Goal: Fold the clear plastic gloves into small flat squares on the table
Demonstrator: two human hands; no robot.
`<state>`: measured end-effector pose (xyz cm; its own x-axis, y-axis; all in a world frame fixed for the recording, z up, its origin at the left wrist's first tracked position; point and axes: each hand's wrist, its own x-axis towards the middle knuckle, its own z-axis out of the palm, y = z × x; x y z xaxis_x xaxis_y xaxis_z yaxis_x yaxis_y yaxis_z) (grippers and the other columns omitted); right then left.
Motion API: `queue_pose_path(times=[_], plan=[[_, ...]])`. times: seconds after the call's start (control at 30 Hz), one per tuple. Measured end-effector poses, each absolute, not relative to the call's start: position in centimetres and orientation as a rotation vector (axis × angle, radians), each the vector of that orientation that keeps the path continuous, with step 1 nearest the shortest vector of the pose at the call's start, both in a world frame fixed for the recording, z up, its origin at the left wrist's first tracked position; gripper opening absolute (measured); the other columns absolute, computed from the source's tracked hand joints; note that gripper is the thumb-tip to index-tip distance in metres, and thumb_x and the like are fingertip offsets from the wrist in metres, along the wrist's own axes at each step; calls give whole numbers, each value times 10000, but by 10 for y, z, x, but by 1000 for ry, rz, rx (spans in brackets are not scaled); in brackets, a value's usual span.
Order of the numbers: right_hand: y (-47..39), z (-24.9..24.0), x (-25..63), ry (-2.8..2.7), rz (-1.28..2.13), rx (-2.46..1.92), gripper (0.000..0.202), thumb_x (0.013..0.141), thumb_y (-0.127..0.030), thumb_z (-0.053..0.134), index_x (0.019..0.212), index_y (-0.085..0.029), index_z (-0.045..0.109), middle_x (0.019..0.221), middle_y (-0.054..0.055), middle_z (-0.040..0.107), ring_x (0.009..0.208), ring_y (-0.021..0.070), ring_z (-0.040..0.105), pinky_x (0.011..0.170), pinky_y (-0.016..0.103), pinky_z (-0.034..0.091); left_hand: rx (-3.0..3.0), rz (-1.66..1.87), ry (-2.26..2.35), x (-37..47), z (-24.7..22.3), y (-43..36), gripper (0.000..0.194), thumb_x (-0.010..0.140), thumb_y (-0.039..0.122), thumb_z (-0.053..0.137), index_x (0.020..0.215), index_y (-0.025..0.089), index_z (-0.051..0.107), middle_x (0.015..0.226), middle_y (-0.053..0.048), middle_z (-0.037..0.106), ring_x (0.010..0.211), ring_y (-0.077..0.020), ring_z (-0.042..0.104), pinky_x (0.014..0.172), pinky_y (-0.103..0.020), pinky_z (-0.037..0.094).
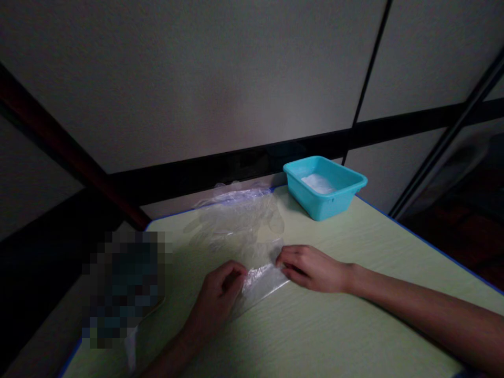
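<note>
A thin clear plastic glove (264,283) lies flat on the table, its near part folded over in a shiny, creased band. My left hand (220,286) pinches the left end of this fold between thumb and fingers. At the right end, my right hand (305,268) has its fingers curled and closed on the plastic. Just beyond the hands spreads a loose heap of clear plastic gloves (240,218), overlapping one another and reaching the table's far edge. Where the held glove ends and the heap begins is hard to make out.
A turquoise plastic basin (334,203) stands at the far right of the table, with whitish, translucent material (318,183) inside. On the left lies a blurred-out object (128,283). The pale green table (354,336) has a blue edge and meets a panelled wall (236,79).
</note>
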<state>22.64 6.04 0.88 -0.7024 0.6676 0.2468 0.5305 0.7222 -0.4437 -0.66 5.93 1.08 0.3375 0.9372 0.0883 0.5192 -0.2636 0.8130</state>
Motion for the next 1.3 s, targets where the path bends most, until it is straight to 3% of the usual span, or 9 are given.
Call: queue_pose_path(times=[1.3], plan=[[61,11,227,-2549,475,-929,146,844,-112,419,951,-144,511,876,63,553,804,163,537,723,261,422,1985,760,1205,-8,10,59,152,791,260,458,712,173,554,696,-12,570,666,-176,531,582,-245,372]])
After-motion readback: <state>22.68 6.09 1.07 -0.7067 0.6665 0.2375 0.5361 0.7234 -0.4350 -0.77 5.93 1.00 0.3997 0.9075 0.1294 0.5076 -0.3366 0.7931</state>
